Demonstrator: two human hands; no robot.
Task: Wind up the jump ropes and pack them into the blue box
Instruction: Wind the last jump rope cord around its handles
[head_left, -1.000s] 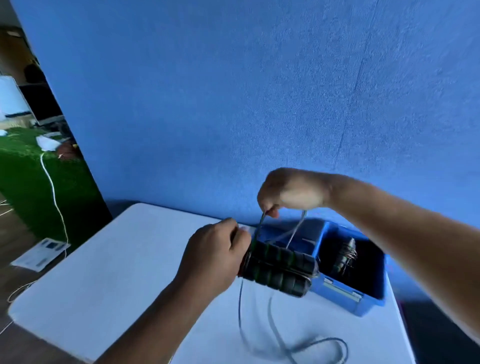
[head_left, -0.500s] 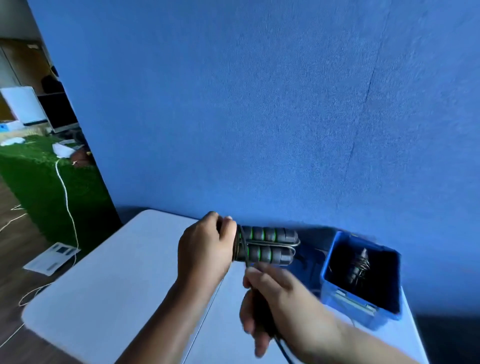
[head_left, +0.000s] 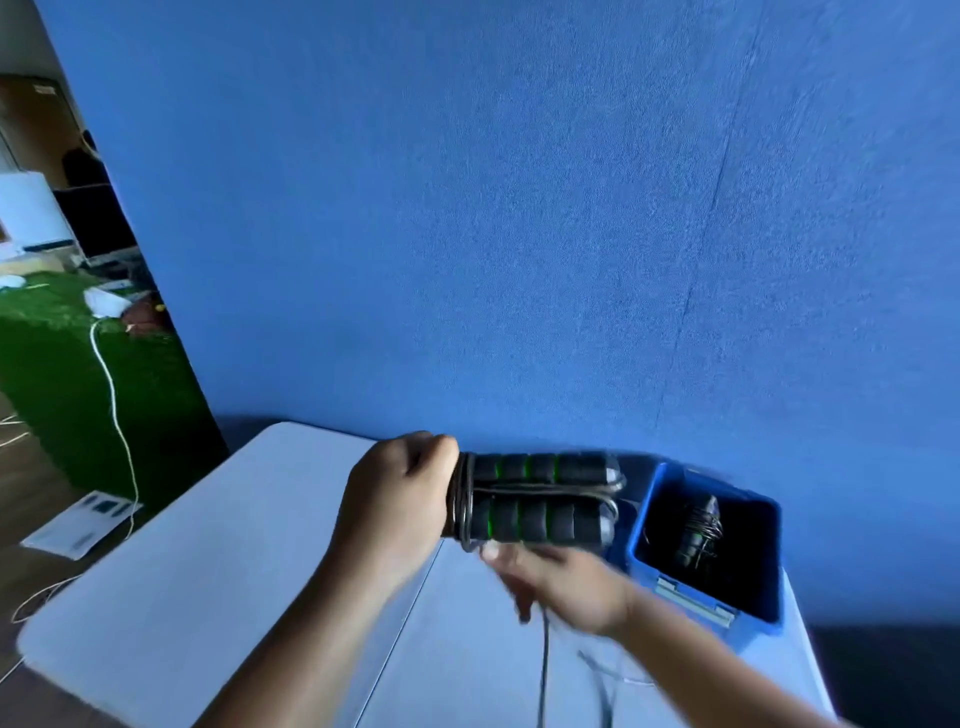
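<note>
My left hand (head_left: 400, 499) grips one end of two black jump rope handles (head_left: 540, 501) with green rings, held side by side above the white table (head_left: 208, 571). Dark cord is looped around them near my fist and along their length. Just below the handles my right hand (head_left: 561, 582), blurred, holds the loose cord (head_left: 543, 670), which trails down over the table. The blue box (head_left: 696, 597) stands open at the right, with another wound jump rope (head_left: 698, 530) inside.
A blue wall (head_left: 519, 234) rises right behind the table. To the left, beyond the table edge, lie green turf (head_left: 57, 364), a white cable (head_left: 111, 395) and papers (head_left: 78, 525) on the floor.
My right hand went from above the handles down under them, drawing the cord around, and now sits just beneath them. The handles have turned level and lifted slightly.
</note>
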